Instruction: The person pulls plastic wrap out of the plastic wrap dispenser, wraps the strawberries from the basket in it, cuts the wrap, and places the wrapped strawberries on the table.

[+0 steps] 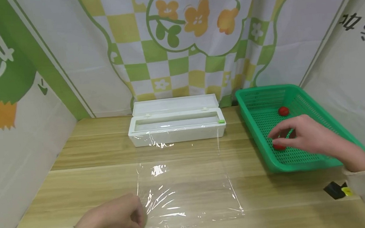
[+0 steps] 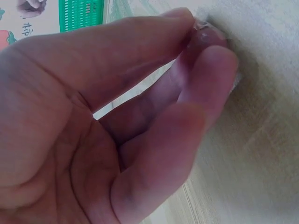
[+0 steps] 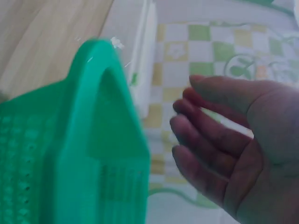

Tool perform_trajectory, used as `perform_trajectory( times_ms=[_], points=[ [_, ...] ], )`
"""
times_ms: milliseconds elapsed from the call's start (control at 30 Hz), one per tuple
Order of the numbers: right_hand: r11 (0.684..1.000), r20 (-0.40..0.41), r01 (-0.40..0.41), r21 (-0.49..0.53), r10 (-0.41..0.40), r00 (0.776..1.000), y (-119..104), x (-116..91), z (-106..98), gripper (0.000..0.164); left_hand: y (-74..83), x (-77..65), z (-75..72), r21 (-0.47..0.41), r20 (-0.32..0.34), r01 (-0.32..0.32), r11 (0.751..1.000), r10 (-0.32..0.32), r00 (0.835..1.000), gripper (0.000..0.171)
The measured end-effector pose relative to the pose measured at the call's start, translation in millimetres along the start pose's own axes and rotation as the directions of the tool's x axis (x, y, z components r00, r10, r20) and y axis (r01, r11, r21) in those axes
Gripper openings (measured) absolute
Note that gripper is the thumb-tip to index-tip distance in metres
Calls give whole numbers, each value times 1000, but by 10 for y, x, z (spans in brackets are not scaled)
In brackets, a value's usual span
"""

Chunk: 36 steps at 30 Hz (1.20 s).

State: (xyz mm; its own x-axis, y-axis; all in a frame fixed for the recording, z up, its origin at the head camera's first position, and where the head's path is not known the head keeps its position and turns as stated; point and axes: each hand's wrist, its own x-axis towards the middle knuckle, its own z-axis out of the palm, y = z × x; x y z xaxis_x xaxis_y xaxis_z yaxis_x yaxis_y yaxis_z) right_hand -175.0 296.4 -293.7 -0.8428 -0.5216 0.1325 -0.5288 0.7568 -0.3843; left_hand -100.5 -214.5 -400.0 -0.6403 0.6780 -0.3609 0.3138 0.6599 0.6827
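Observation:
A sheet of clear cling film (image 1: 186,183) stretches from a white cling film box (image 1: 177,135) toward the front of the wooden table. My left hand (image 1: 119,215) is at the film's near left corner. In the left wrist view, thumb and fingertips (image 2: 215,65) pinch a bit of the film. Over the green basket (image 1: 260,147) hovers my right hand (image 1: 306,136), fingers loosely bent. No object shows between its fingers in the right wrist view. Beneath it sits a red round thing (image 1: 278,146), partly hidden by the hand. A second red round thing (image 1: 283,111) lies farther back in the basket.
The box's lid (image 1: 175,105) stands raised behind it, and a green slider (image 1: 221,121) sits at its right end. A black and yellow object (image 1: 336,190) lies by the right sleeve. Patterned cloth (image 1: 185,65) hangs behind the wooden table (image 1: 88,161).

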Motion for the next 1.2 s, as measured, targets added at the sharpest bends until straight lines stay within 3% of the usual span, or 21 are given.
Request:
perform_trajectory(
  times_ms=[200,533,900,1200],
  points=[
    [988,34,-137,-68,140,990,254,21,67,21,-3,7,-5,10,-6,-14,1000,14,1000,16],
    [971,72,-208,-114,217,974,599,67,266,38,-9,0,8,-25,-3,2,1000,-2,1000,14],
    [961,134,-221,-168,245,960,803,74,410,48,-29,6,22,-33,-1,-7,999,7,1000,13],
    [962,159,-193,-194,225,961,878,98,503,47,5,-10,17,-23,-11,-1,1000,1,1000,13]
  ],
)
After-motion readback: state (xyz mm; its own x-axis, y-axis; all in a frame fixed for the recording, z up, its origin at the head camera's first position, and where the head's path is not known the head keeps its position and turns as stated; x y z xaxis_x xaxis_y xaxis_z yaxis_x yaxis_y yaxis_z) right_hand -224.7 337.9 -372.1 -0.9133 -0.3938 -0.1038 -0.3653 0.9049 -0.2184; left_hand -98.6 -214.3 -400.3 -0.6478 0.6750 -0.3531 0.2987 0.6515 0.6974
